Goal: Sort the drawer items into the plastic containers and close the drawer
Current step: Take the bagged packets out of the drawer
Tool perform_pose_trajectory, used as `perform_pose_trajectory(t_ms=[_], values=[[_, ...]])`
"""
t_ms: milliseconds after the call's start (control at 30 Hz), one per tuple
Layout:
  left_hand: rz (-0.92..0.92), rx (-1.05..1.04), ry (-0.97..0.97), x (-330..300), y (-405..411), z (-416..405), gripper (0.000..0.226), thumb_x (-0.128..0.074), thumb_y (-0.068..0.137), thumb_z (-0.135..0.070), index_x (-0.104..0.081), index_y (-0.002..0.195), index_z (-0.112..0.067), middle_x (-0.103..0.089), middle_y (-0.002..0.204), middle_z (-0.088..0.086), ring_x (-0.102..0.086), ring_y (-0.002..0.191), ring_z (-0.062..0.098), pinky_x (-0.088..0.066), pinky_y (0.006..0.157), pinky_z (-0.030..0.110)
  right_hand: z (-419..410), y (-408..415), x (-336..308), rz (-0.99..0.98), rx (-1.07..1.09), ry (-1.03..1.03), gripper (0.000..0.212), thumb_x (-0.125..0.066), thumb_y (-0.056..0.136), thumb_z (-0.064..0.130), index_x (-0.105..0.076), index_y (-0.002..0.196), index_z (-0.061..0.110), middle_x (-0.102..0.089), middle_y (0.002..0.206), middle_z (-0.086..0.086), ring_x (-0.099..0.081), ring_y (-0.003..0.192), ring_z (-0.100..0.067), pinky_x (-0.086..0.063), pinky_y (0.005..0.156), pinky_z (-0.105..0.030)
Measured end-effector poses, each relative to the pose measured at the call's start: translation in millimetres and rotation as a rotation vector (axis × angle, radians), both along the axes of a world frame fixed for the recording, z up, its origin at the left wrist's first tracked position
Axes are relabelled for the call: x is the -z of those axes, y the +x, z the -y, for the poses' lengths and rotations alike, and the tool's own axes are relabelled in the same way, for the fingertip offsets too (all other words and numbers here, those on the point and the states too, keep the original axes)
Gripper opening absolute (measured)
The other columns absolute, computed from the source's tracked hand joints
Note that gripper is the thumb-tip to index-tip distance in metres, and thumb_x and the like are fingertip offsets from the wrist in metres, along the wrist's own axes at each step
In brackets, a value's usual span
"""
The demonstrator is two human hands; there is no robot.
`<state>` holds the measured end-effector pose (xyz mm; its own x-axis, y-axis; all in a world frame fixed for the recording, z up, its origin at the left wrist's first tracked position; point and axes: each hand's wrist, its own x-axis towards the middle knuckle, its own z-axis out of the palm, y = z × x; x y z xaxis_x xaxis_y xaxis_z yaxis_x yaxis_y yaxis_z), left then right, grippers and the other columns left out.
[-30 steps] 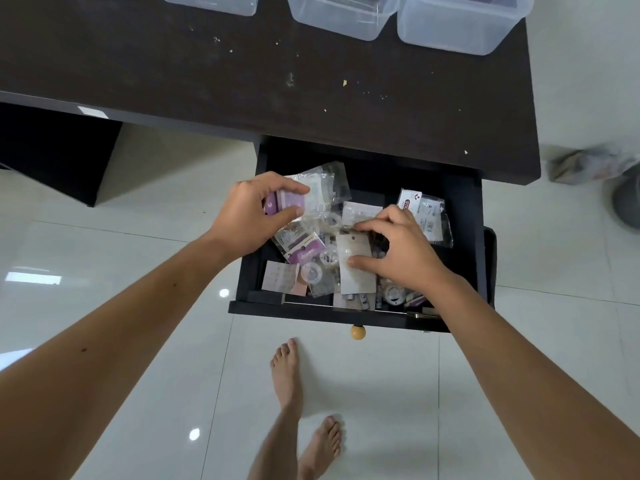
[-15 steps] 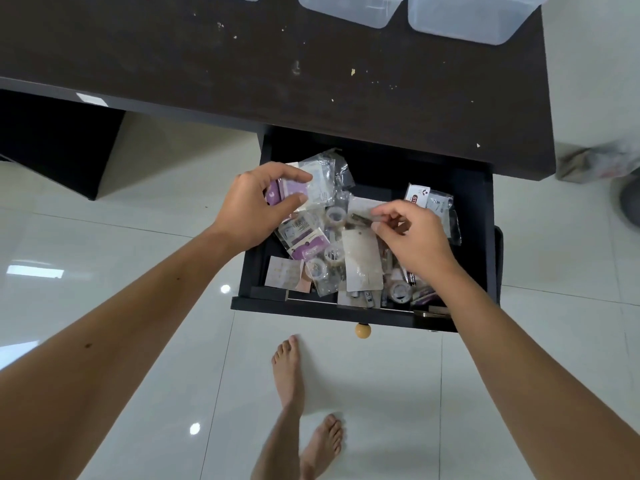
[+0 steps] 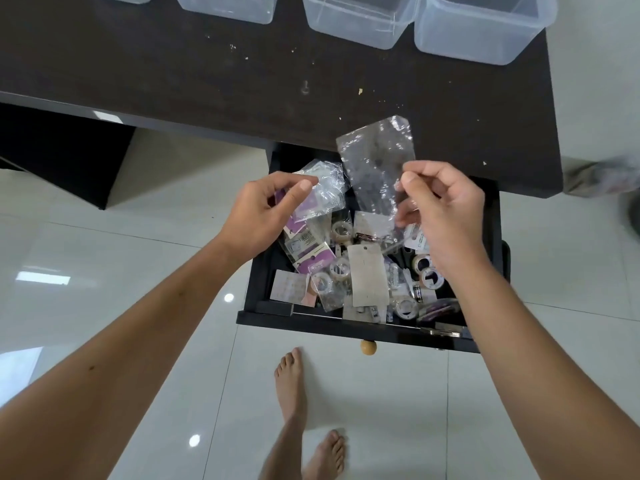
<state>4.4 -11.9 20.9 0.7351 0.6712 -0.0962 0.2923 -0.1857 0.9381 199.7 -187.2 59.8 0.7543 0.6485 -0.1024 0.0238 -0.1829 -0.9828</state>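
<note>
Left hand (image 3: 258,216), centre-left of frame, over the drawer's left half: thumb and fingers (image 3: 304,185) curled round a small clear packet (image 3: 320,194) with a purple card inside, gripping it. Packet is crinkled and glossy; print on the card unreadable.

Drawer (image 3: 346,327), lower centre, pulled open under the dark worktop (image 3: 207,74), round wooden knob (image 3: 368,347) on its front. Inside is a jumble: purple-and-white carded packets (image 3: 313,259), small rolls of clear tape (image 3: 340,267), a pale rectangular card (image 3: 367,278) with a punched hole lying on top, a battery-like cylinder (image 3: 417,293), more rolls at the right. Items overlap, lower layers hidden, labels too small to read.

Right hand (image 3: 446,209), centre-right, pinches a clear empty-looking plastic bag (image 3: 379,168) at its lower right edge; bag stands up above the drawer, its top overlapping the worktop's front edge. Transparent with glare, so contents hard to tell. The hand covers part of the drawer's right side.

Top of frame: four clear plastic containers (image 3: 360,26) in a row on the worktop, all cut off by the upper edge, the leftmost barely showing. Bare feet (image 3: 291,382) on white floor tiles (image 3: 104,254), lower centre. Blurred object (image 3: 602,178) at the right edge, not identifiable.
</note>
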Motion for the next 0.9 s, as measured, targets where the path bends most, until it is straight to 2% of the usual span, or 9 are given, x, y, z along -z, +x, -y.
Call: perform_pose_trajectory(t_ms=[133, 233, 300, 400, 467, 633, 733, 833, 900], values=[[-0.009, -0.016, -0.001, 0, -3, 5, 0.033, -0.079, 0.092, -0.039, -0.076, 0.122, -0.026, -0.073, 0.125, -0.019, -0.063, 0.126, -0.002, -0.047, 0.108, 0.019, -10, -21, 16, -0.006, -0.032, -0.117, 0.009, -0.073, 0.1, 0.013, -0.074, 0.108, 0.01, -0.079, 0.09, -0.008, -0.079, 0.067, -0.028, -0.066, 0.064, -0.043], [0.012, -0.083, -0.014, 2, -5, 6, 0.035, -0.088, 0.083, -0.035, -0.076, 0.116, -0.032, -0.074, 0.12, -0.022, -0.062, 0.126, -0.006, -0.044, 0.109, 0.014, -16, -31, 27, 0.081, 0.032, -0.149, 0.007, -0.076, 0.098, 0.018, -0.075, 0.102, 0.013, -0.08, 0.084, -0.005, -0.08, 0.075, -0.023, -0.066, 0.07, -0.045], [0.037, -0.122, -0.035, 2, -6, 7, 0.036, -0.091, 0.081, -0.032, -0.076, 0.113, -0.033, -0.075, 0.117, -0.021, -0.064, 0.123, -0.003, -0.047, 0.111, 0.021, -19, -35, 30, 0.119, 0.063, -0.165, 0.007, -0.077, 0.096, 0.02, -0.074, 0.098, 0.013, -0.08, 0.08, -0.001, -0.078, 0.074, -0.014, -0.063, 0.068, -0.039], [0.075, -0.121, -0.031, 1, -8, 7, 0.043, -0.092, 0.078, -0.036, -0.075, 0.118, -0.033, -0.075, 0.119, -0.02, -0.066, 0.123, 0.005, -0.048, 0.112, 0.032, -22, -42, 32, 0.023, -0.011, -0.171, 0.009, -0.077, 0.097, 0.021, -0.071, 0.098, 0.014, -0.08, 0.083, -0.004, -0.079, 0.072, -0.023, -0.067, 0.067, -0.048], [0.084, -0.068, -0.006, -2, -9, 8, 0.047, -0.091, 0.078, -0.035, -0.073, 0.121, -0.031, -0.074, 0.124, -0.02, -0.063, 0.127, 0.003, -0.044, 0.113, 0.025, -23, -46, 31, -0.039, -0.096, -0.169, 0.011, -0.078, 0.098, 0.021, -0.071, 0.1, 0.012, -0.08, 0.088, -0.01, -0.079, 0.073, -0.028, -0.067, 0.066, -0.052], [0.074, 0.04, 0.056, -3, -14, 10, 0.036, -0.082, 0.092, -0.015, -0.073, 0.125, -0.025, -0.072, 0.13, -0.013, -0.064, 0.126, 0.003, -0.045, 0.109, 0.017, -25, -49, 30, -0.129, -0.26, -0.149, 0.013, -0.076, 0.099, 0.019, -0.071, 0.107, 0.01, -0.08, 0.09, -0.011, -0.08, 0.074, -0.031, -0.066, 0.066, -0.042], [0.003, -0.012, 0.046, -5, -30, 2, 0.032, -0.079, 0.094, -0.016, -0.073, 0.124, -0.027, -0.072, 0.132, -0.013, -0.068, 0.117, 0.009, -0.047, 0.101, 0.01, -20, -41, 42, 0.035, -0.253, -0.233, 0.011, -0.076, 0.098, 0.027, -0.074, 0.107, 0.02, -0.078, 0.093, -0.003, -0.078, 0.078, -0.022, -0.066, 0.074, -0.038], [-0.019, -0.094, 0.054, -7, -53, -9, 0.033, -0.079, 0.094, -0.013, -0.074, 0.123, -0.026, -0.073, 0.13, -0.015, -0.073, 0.108, 0.011, -0.054, 0.108, 0.03, -17, -35, 56, 0.225, -0.3, -0.346, 0.013, -0.081, 0.093, 0.027, -0.076, 0.105, 0.026, -0.074, 0.098, 0.01, -0.071, 0.083, -0.007, -0.057, 0.073, -0.02], [-0.01, -0.141, 0.025, -9, -67, -15, 0.034, -0.078, 0.094, -0.006, -0.074, 0.121, -0.025, -0.073, 0.13, -0.008, -0.073, 0.072, 0.021, -0.066, 0.087, 0.037, -19, -37, 64, 0.321, -0.335, -0.399, 0.023, -0.084, 0.09, 0.029, -0.075, 0.111, 0.025, -0.07, 0.106, 0.011, -0.067, 0.085, -0.005, -0.052, 0.075, -0.018]])
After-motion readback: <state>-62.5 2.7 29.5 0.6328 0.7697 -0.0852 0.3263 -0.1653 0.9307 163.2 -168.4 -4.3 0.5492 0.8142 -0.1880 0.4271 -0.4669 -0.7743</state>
